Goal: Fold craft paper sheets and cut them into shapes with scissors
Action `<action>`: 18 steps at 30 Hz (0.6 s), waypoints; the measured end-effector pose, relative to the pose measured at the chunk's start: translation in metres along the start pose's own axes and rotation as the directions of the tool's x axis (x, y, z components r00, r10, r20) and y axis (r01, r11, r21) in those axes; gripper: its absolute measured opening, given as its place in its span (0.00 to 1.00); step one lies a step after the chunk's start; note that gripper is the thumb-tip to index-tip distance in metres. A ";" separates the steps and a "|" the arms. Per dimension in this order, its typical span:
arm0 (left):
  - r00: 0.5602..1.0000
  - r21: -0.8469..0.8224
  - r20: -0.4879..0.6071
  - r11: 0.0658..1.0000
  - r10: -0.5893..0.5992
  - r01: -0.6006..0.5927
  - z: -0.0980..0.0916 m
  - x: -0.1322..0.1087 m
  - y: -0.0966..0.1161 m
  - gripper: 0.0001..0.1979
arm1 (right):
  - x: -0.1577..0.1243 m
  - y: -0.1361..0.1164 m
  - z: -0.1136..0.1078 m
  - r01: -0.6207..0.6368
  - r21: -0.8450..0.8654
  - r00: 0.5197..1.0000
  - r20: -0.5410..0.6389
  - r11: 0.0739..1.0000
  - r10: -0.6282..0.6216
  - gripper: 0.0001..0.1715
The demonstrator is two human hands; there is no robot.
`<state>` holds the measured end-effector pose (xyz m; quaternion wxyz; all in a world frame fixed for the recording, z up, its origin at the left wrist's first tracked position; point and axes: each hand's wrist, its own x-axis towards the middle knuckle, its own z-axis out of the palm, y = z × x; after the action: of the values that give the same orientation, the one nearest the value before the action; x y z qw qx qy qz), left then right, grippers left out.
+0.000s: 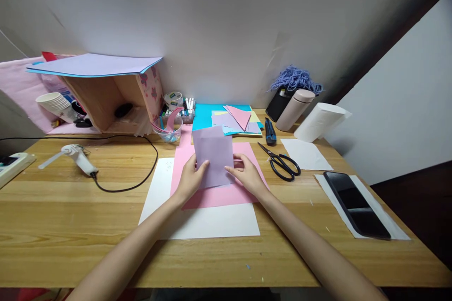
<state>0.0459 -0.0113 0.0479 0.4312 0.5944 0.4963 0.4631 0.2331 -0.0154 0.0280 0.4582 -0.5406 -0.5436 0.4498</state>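
A light purple paper piece [214,157] is held up between both hands, above a pink sheet [212,199] that lies on a larger white sheet [226,223]. My left hand [192,176] grips its left edge, thumb on the front face. At the right edge, my right hand [247,174] pinches it with the thumb in front and the fingers behind. The fingers behind the paper are partly hidden. Under the purple paper's lower edge shows a thin strip of another sheet.
Black scissors [284,164], a blue cutter [270,131] and a phone [356,204] lie to the right. Paper scraps [240,117] and a clear cup [169,131] are behind. A corded glue gun [80,160] and an open box [106,103] are at left.
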 end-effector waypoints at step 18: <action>0.997 -0.180 0.031 0.982 0.069 -0.063 0.029 0.008 0.018 0.16 | -0.010 -0.014 0.008 0.275 0.141 0.961 -0.079 0.951 -0.266 0.34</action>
<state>0.0782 -0.0072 0.0607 0.4764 0.5779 0.4247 0.5086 0.2230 -0.0259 0.0406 0.5710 -0.4377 -0.5632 0.4064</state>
